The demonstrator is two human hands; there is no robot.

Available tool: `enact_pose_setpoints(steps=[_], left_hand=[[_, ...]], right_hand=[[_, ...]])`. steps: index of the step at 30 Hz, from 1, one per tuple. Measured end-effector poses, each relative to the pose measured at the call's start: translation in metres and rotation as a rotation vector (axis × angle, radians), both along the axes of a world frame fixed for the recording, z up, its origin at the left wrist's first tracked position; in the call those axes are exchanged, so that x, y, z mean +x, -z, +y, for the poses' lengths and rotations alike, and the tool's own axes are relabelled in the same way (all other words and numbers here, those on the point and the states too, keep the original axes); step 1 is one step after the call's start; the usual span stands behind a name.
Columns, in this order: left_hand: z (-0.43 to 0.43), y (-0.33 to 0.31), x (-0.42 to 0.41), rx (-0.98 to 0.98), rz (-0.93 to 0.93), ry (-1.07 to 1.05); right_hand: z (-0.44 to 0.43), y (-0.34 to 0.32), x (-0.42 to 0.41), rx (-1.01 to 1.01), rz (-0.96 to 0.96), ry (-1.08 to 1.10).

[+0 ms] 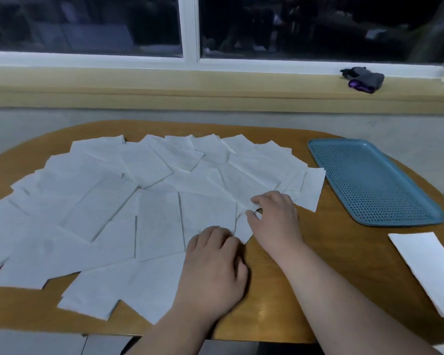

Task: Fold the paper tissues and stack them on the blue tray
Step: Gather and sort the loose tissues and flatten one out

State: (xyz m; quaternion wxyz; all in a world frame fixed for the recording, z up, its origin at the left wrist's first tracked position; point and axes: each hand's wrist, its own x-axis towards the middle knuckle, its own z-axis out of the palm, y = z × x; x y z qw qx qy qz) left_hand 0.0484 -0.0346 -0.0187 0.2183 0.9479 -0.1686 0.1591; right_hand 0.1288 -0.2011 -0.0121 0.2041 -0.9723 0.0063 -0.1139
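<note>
Several white paper tissues lie spread and overlapping across the left and middle of the wooden table. My right hand pinches the edge of one tissue near the middle of the table. Just left of it, my left hand presses down on the lower part of the same tissue, fingers curved. A blue perforated tray sits at the right with nothing on it. A folded tissue lies by itself near the right edge, below the tray.
A yellow window sill runs behind the table, with a dark grey and purple cloth bundle on its right part. Bare wood shows between my right arm and the tray.
</note>
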Motion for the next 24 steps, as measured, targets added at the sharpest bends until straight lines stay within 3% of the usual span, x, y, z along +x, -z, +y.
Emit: enact_pose_setpoints(steps=[5, 11, 24], left_hand=[[0.001, 0.0, 0.001, -0.008, 0.01, 0.006], [0.003, 0.0, 0.0, -0.014, -0.025, 0.015], [0.001, 0.002, 0.0, 0.0, -0.108, 0.07]], right_hand=[[0.0, 0.003, 0.0, -0.047, -0.07, 0.029], [-0.004, 0.0, -0.01, 0.116, -0.104, 0.033], [-0.05, -0.009, -0.101, 0.185, -0.107, -0.144]])
